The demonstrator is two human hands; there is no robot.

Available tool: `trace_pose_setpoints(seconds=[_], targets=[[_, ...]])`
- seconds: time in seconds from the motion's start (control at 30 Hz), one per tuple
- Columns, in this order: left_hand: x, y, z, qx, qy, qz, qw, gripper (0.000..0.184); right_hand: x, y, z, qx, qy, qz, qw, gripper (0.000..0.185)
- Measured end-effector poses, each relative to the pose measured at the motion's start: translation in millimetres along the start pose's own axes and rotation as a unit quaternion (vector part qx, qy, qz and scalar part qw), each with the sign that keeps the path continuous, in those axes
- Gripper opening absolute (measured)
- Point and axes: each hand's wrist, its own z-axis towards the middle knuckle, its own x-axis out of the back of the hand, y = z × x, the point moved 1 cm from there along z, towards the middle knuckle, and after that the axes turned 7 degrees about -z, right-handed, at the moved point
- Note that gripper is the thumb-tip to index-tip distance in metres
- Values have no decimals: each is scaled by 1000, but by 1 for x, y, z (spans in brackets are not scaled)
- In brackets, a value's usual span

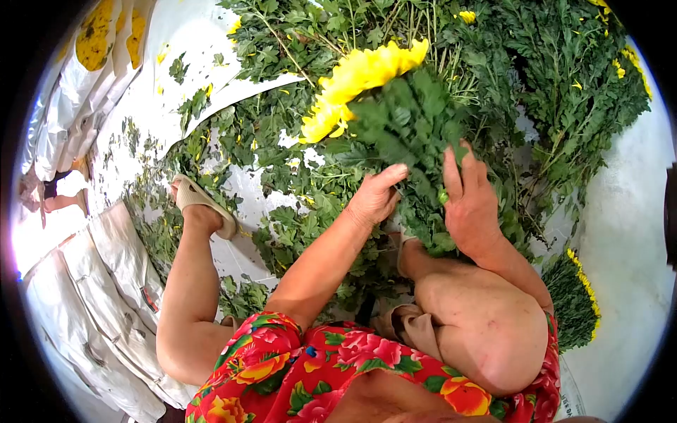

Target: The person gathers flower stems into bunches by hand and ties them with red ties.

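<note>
A bunch of yellow chrysanthemums (412,116) is held tilted in front of me, its flower heads to the upper left and its leafy stems running down between my hands. My left hand (377,196) is closed around the bunch's left side, thumb up, with its other fingers partly hidden behind leaves. My right hand (472,211) grips the bunch from the right, fingers bent over the foliage. A small bright green spot (443,196) shows by its fingers; I cannot make out what it is. The stem ends are hidden.
Leafy cut chrysanthemums (571,92) are heaped at the back and right. Another yellow-flowered bunch (570,299) lies by my right knee. Loose leaves (296,233) litter the floor around my sandalled foot (201,204). White sheeting (92,310) hangs at the left.
</note>
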Motion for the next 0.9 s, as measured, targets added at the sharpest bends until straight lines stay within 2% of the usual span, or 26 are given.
trace_pose_setpoints(seconds=[0.03,0.1,0.17,0.23,0.27,0.3,0.37,0.43,0.5,0.57,0.63,0.7,0.73,0.77,0.83,0.9], targets=[[-2,-1,-1,-3,10,-5,1000,49,-2,0,0,0,0,0,1000,66],[-5,-4,2,-6,30,11,999,50,-4,-4,-1,59,15,-31,998,62],[-34,-2,-1,-90,47,121,987,47,0,-9,0,59,-1,-39,998,60],[-36,0,6,-97,56,106,988,44,-1,-8,2,60,8,30,998,61],[-32,2,8,-59,64,60,994,42,3,-8,2,62,9,31,998,61],[-29,5,8,-19,72,15,997,40,15,-7,5,12,7,151,988,58],[-25,8,4,-15,75,11,997,37,13,0,4,-41,2,271,962,55],[-18,4,3,-20,80,47,995,37,-7,21,-5,-136,58,474,868,46],[-21,3,0,-23,100,62,993,39,-11,23,-9,-240,70,539,804,39],[-24,4,0,-26,111,62,992,41,-10,20,-2,-202,169,460,848,39],[-21,2,1,-31,112,67,991,43,-7,9,5,-198,198,449,849,42],[-20,1,3,-14,132,97,986,46,-7,4,6,-125,105,303,939,47],[-21,0,1,-14,132,97,986,46,0,1,9,-119,52,281,951,51],[-24,0,-1,-27,118,98,988,45,4,-2,10,-119,54,282,950,51],[-32,1,-4,-43,100,101,989,44,8,-8,14,-92,45,186,977,53],[-42,2,-9,-5,115,101,988,46,9,-6,16,-56,72,175,980,52]])
